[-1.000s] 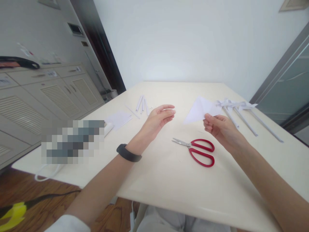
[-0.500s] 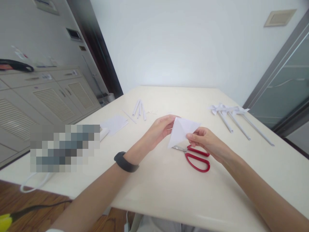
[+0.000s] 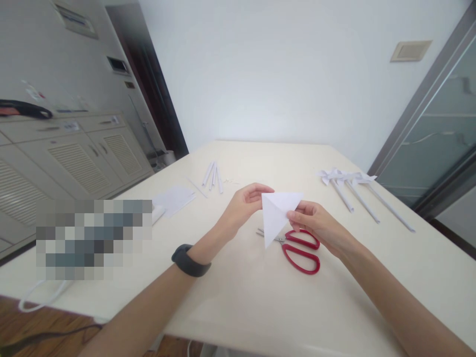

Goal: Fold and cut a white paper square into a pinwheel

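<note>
— Above the scissors (image 3: 301, 250), what hung there?
— A folded paper triangle (image 3: 278, 213), lifted off the tabletop (image 3: 238, 307), point down. The left hand (image 3: 243, 202) pinched its 9 o'clock corner in closed fingers; the right hand (image 3: 316, 225) gripped the 3 o'clock edge, probably to keep it flat and steady.
— Anything boxed?
— Nothing. Paper rolls (image 3: 212, 176) at 11 o'clock and pinwheels (image 3: 347, 178) at 2 o'clock lay loose, seemingly sorted by kind.

Scissors (image 3: 297, 248) beneath, bare tabletop (image 3: 260, 302) nearer
</note>
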The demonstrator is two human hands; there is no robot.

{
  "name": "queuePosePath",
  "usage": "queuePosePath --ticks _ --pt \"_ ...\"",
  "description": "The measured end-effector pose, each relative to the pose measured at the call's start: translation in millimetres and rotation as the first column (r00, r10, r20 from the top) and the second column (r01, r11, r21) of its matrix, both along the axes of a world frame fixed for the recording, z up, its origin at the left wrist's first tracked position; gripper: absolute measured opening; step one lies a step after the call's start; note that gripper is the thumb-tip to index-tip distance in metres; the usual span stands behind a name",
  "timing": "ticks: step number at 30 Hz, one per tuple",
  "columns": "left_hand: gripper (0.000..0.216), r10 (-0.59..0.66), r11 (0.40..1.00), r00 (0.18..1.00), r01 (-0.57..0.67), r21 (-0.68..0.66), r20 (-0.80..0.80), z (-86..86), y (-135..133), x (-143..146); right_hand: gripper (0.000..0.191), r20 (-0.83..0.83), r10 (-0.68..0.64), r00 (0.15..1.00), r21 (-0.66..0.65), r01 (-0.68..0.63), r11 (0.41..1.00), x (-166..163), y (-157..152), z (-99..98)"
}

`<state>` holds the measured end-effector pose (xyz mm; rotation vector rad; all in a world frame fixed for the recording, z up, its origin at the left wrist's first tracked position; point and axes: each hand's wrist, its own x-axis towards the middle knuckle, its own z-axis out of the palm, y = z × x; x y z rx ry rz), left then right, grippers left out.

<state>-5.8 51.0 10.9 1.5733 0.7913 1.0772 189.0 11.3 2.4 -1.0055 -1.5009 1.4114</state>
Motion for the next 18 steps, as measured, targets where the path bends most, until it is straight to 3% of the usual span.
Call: queuePosePath --ticks 6,12,18 --pt "0.038 -0.091 0.987 0.996 0.090 -0.135 -0.004 -7.0 -0.6 4.4 0.017 0.086 -0.119 0.989 0.071 0.113 0.991 -5.7 -0.5 1.3" --pt "0.038 -0.182 0.961 0.982 0.170 -0.220 -0.039 -12.6 -7.1 9.5 0.012 0.008 -0.125 0.992 0.091 0.124 0.988 -6.2 3.7 -5.1" --pt "0.023 -0.045 0.993 0.995 0.034 -0.116 -0.094 -11.7 -5.0 6.3 0.028 -0.026 -0.132 0.991 0.059 0.133 0.989 -3.9 2.0 -4.4"
